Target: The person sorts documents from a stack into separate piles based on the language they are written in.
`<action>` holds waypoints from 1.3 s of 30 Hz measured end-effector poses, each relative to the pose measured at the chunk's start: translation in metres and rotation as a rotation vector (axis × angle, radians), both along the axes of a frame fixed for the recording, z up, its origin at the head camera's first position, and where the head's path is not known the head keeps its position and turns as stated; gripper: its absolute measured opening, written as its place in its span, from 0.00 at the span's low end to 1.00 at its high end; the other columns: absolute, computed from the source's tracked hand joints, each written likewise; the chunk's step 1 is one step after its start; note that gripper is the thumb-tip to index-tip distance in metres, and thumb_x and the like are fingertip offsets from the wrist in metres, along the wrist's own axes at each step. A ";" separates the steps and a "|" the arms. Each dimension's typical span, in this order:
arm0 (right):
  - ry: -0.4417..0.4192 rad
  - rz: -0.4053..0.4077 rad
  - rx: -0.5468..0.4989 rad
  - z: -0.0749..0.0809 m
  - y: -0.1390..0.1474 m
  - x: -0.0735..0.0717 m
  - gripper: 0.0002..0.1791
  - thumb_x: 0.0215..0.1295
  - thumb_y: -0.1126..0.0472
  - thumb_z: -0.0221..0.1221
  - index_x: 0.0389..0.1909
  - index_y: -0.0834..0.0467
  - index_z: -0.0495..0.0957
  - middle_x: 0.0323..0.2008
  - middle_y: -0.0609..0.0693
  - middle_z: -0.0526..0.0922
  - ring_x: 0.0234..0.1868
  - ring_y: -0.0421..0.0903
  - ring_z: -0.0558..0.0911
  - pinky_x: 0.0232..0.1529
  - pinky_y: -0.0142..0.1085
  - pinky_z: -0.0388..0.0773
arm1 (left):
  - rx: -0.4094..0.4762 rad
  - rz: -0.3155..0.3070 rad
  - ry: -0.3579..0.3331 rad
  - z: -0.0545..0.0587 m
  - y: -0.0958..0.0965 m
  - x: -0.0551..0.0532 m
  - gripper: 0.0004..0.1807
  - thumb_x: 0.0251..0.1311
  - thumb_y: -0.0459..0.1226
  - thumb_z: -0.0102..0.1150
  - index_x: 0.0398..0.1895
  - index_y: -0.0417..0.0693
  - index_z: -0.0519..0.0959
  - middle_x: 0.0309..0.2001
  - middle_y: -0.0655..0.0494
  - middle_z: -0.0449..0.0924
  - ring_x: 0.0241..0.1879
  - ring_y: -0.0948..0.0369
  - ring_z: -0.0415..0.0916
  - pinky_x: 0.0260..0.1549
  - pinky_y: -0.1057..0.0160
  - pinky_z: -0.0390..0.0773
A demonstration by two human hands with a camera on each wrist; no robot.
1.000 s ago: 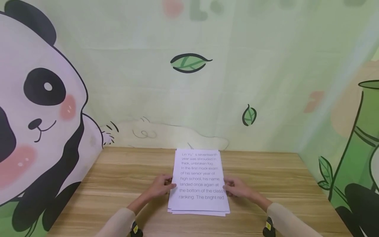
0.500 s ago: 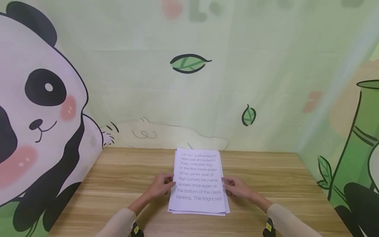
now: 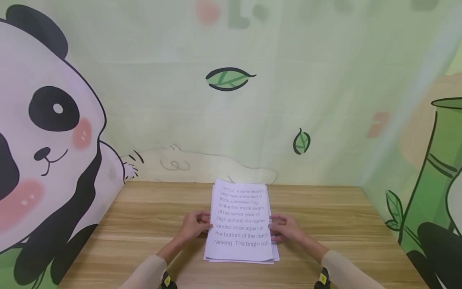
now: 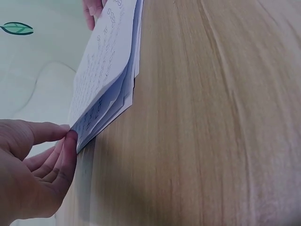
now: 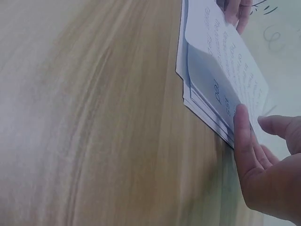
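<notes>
On my head feed, a stack of white printed paper sheets (image 3: 241, 228) lies at the middle of the brown wood-grain table (image 3: 144, 228), its far end by the table's back edge. The top sheet bows up from those below, leaving a gap along its near side that both wrist feeds show me; the lower sheets are mostly covered, only their edges poking out, so I can't count them. The bare left hand (image 3: 196, 225) pinches the stack's left edge between thumb and fingertips, though I can't tell how many sheets are caught. The bare right hand (image 3: 286, 228) has its fingers fairly straight against the right edge, the thumb standing apart from them; whether that thumb touches paper I can't make out. Each wrist feed cuts the opposite hand down to a few fingers at the top, and the print there is too skewed for me to read in full. The beige sleeves (image 3: 144, 273) and black wrist devices (image 3: 168, 281) run off my bottom edge. Behind, the pale green cloth backdrop (image 3: 325, 60) carries a black-and-white panda (image 3: 57, 140), cropped at the left, and blurred lettering up top.
</notes>
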State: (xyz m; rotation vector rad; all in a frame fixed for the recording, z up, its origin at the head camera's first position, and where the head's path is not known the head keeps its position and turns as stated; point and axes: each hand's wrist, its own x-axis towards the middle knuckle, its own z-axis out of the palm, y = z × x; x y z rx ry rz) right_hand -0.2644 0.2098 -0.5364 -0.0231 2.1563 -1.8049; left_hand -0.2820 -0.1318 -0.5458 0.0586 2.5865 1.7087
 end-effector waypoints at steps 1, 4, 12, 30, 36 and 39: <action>-0.006 -0.007 -0.009 0.000 -0.001 0.001 0.32 0.68 0.67 0.61 0.68 0.75 0.64 0.51 0.70 0.84 0.40 0.48 0.88 0.39 0.41 0.89 | 0.008 0.002 -0.003 0.000 0.000 0.000 0.18 0.52 0.21 0.68 0.48 0.28 0.81 0.34 0.42 0.85 0.30 0.60 0.81 0.30 0.65 0.86; -0.023 -0.024 -0.024 0.000 -0.002 0.002 0.32 0.66 0.68 0.62 0.67 0.76 0.64 0.49 0.69 0.85 0.39 0.47 0.88 0.38 0.42 0.89 | 0.023 0.005 0.001 -0.001 0.000 0.001 0.14 0.54 0.21 0.67 0.45 0.27 0.82 0.34 0.41 0.86 0.30 0.60 0.82 0.30 0.64 0.87; -0.036 -0.071 0.016 -0.004 -0.005 0.002 0.28 0.64 0.68 0.64 0.63 0.75 0.70 0.38 0.60 0.88 0.32 0.46 0.87 0.34 0.41 0.89 | 0.020 0.051 -0.031 -0.002 0.004 0.005 0.08 0.55 0.23 0.67 0.39 0.29 0.84 0.32 0.41 0.86 0.28 0.58 0.84 0.28 0.61 0.88; 0.043 -0.152 0.070 -0.005 -0.013 0.003 0.24 0.62 0.70 0.66 0.59 0.71 0.76 0.36 0.59 0.86 0.29 0.45 0.84 0.30 0.41 0.88 | 0.017 0.082 -0.065 0.001 0.006 0.012 0.08 0.58 0.24 0.65 0.40 0.26 0.84 0.30 0.41 0.87 0.24 0.57 0.85 0.24 0.58 0.87; 0.059 -0.153 0.087 -0.007 -0.014 0.004 0.25 0.61 0.69 0.66 0.60 0.71 0.76 0.37 0.59 0.86 0.30 0.45 0.85 0.30 0.40 0.88 | -0.031 0.121 -0.023 -0.001 0.005 0.013 0.09 0.53 0.25 0.69 0.38 0.29 0.85 0.29 0.44 0.87 0.24 0.60 0.83 0.23 0.60 0.86; 0.063 -0.143 0.092 -0.006 -0.015 0.008 0.25 0.61 0.69 0.66 0.60 0.72 0.76 0.40 0.61 0.86 0.31 0.45 0.85 0.30 0.38 0.88 | -0.093 0.145 0.037 -0.003 0.005 0.013 0.07 0.52 0.25 0.70 0.36 0.31 0.86 0.29 0.45 0.87 0.25 0.61 0.81 0.22 0.64 0.84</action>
